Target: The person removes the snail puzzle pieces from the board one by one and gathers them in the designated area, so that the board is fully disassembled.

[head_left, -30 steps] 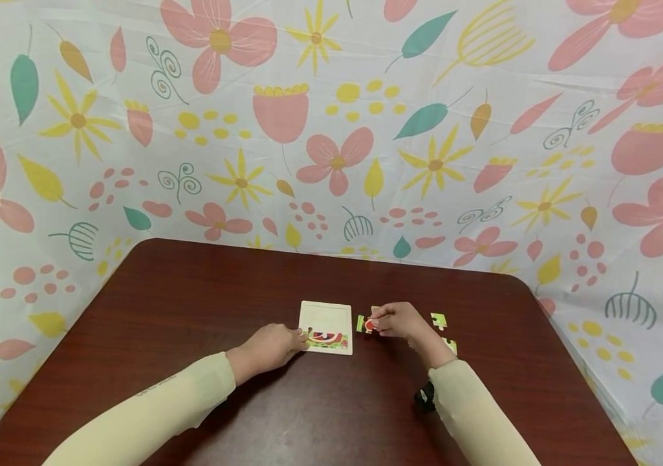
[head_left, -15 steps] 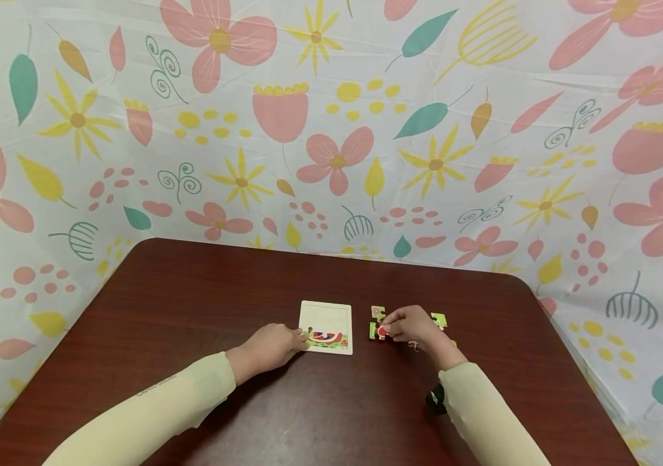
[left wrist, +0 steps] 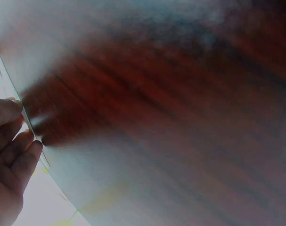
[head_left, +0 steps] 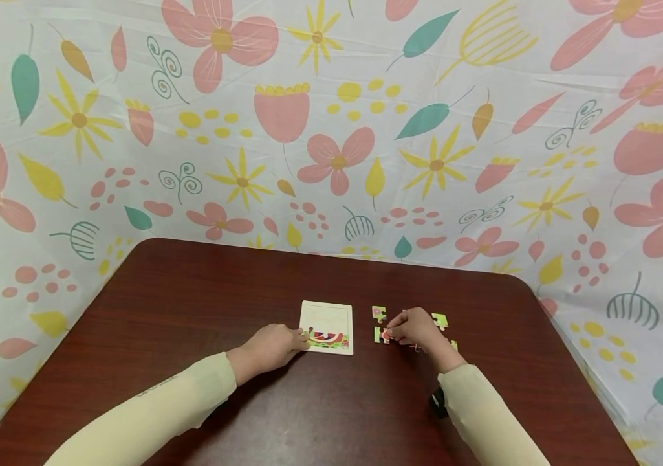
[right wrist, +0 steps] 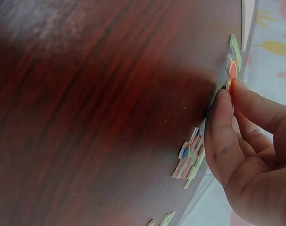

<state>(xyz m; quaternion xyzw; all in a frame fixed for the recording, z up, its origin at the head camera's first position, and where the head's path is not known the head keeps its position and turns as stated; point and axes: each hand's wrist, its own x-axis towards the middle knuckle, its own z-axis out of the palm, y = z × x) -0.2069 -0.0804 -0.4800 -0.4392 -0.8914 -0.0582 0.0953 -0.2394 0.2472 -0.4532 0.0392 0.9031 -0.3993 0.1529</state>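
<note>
A pale square puzzle board (head_left: pixel 326 317) lies on the table, with colourful pieces filling its near part. At its near left edge my left hand (head_left: pixel 270 346) holds the frame between thumb and fingers; the left wrist view shows only a sliver of that edge. Right of the board, my right hand (head_left: pixel 418 327) pinches a green and red puzzle piece (head_left: pixel 379 334) between thumb and forefinger. The piece (right wrist: pixel 232 70) is low over the table or touching it; I cannot tell which. A pink and green puzzle piece (head_left: pixel 379 314) lies just beyond it.
More loose pieces lie on the right, one of them a green piece (head_left: pixel 440 321); some are partly hidden by the right hand. Several pieces (right wrist: pixel 187 155) lie beneath that hand. Behind the dark brown table (head_left: pixel 220 278) hangs a flowered cloth (head_left: pixel 331 220).
My right hand has moved right and slightly nearer, away from the board, with the pinched piece. The pink and green piece has come into fuller view. My left hand and the board stay put.
</note>
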